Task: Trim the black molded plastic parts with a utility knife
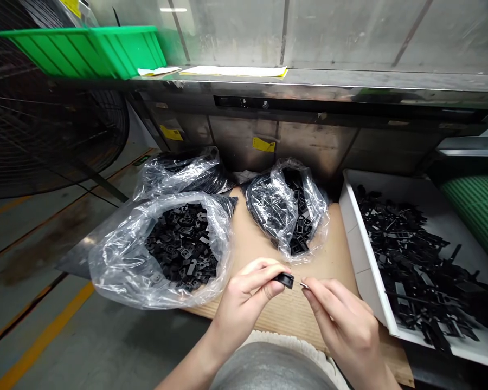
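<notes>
Between thumb and forefinger, my left hand (248, 292) pinches a small black plastic part (284, 279). Just to its right, my right hand (344, 317) is closed in a pinch on a tiny shiny piece (304, 285), too small to name. A narrow gap separates the two pieces. Both hands are over the front of a brown board (248, 233). Left of my left hand stands an open clear plastic bag (117, 271) of small black parts (183, 244). Another clear bag (282, 216) with black parts lies beyond my hands.
A white tray (364, 244) of black parts (410, 254) stands at the right, beside a green conveyor belt (475, 211). A further bag (179, 173) lies behind the open one. A green bin (85, 51) and papers (233, 71) sit on the metal ledge. A large fan (44, 124) stands left.
</notes>
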Motion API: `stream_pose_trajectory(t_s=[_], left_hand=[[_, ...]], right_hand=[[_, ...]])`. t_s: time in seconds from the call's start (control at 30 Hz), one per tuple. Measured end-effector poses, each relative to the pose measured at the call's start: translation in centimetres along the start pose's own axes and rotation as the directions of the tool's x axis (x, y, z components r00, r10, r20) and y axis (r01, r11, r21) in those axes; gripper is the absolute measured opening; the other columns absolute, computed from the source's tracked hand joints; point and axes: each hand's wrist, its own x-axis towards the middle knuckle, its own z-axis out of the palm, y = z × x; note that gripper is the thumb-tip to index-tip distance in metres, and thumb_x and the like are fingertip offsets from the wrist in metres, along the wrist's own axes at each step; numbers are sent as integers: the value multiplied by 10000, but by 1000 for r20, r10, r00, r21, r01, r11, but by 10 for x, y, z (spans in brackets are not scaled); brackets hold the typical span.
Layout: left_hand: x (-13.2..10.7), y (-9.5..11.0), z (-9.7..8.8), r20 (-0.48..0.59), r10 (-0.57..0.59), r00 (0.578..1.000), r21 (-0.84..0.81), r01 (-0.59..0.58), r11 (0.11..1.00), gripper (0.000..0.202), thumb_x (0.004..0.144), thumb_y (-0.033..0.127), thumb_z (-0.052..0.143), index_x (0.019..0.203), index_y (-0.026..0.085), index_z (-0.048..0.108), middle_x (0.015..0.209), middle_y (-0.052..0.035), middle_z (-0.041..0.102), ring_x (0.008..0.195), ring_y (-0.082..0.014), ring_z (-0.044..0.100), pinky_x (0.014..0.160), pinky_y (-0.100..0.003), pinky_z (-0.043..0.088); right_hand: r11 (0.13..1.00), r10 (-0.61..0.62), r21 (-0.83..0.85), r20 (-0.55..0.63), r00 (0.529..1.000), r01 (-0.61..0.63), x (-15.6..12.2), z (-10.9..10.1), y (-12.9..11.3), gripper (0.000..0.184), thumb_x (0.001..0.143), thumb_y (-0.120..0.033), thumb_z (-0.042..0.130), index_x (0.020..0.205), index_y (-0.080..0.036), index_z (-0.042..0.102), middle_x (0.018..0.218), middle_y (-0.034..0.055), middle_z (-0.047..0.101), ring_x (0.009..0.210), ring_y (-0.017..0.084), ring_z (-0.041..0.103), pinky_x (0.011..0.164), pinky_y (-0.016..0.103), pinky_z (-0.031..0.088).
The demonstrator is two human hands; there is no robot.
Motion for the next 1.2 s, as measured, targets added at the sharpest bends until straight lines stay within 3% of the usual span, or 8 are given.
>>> stream_pose_trajectory(t_s=[0.17, 0.27, 0.33, 0.47, 0.7, 0.77, 0.97, 1.2], left_hand=[[-2, 3, 1, -11, -12, 1000, 9, 12, 1000, 165, 812, 136, 534, 877, 210, 666, 867, -18, 606, 846, -158, 550, 766, -218, 413], [-2, 4, 0, -7, -19, 1000, 13, 19, 1000, 162, 813, 145, 529, 871, 191, 673, 878, -36, 612, 851, -177, 552, 773, -244, 418], [-3, 3, -1, 2, -20, 1000, 15, 20, 1000, 170, 810, 146, 531, 883, 188, 679, 894, -44, 615, 854, -186, 554, 786, -261, 419], [-3, 3, -2, 17, -11, 1000, 14, 11, 1000, 184, 806, 133, 539, 913, 193, 676, 888, -34, 610, 857, -172, 557, 791, -239, 414], [-5, 3, -2, 19, -1, 1000, 17, 1, 1000, 185, 807, 137, 542, 934, 184, 668, 895, -32, 607, 862, -161, 554, 794, -220, 407], [-5, 2, -2, 15, -1, 1000, 22, 1, 1000, 185, 807, 140, 542, 935, 186, 667, 892, -32, 606, 864, -164, 554, 794, -226, 408], [-3, 2, -5, 11, 30, 999, 18, -31, 999, 176, 801, 134, 547, 902, 193, 678, 891, -32, 608, 866, -172, 561, 799, -236, 416], [-2, 1, -6, 29, 82, 996, 12, -82, 997, 188, 801, 111, 546, 903, 209, 671, 899, -23, 605, 873, -158, 559, 796, -219, 418]], right_hand=[[997, 71, 38, -39, 997, -69, -3, 5, -1, 251, 825, -83, 450, 1032, -160, 571, 730, 62, 604, 630, 143, 574, 598, 254, 439], [945, 204, 235, 114, 972, -226, 4, 0, -5, 181, 842, -176, 444, 916, -165, 609, 621, 21, 568, 537, 123, 533, 512, 223, 420], [873, 273, 333, 271, 923, -356, 10, -5, -8, 206, 850, -244, 435, 849, -166, 626, 542, -8, 512, 476, 110, 481, 450, 212, 382], [811, 288, 373, 417, 862, -451, 16, -13, -10, 254, 861, -284, 414, 874, -161, 636, 530, -21, 474, 472, 103, 438, 445, 216, 345], [945, 157, 263, 157, 975, -194, 8, -6, -3, 181, 844, -170, 445, 927, -176, 606, 664, 13, 556, 577, 118, 525, 542, 224, 400], [949, 149, 253, 162, 975, -187, 8, -5, -3, 186, 847, -167, 438, 929, -173, 605, 655, 11, 550, 573, 120, 526, 539, 225, 400], [886, 248, 320, 286, 925, -337, 14, -7, -10, 203, 847, -235, 444, 846, -164, 633, 544, -13, 497, 491, 111, 484, 472, 207, 382], [876, 217, 389, 211, 953, -286, 11, -6, -12, 166, 835, -158, 477, 907, -201, 619, 654, -15, 573, 573, 89, 525, 557, 179, 410]])
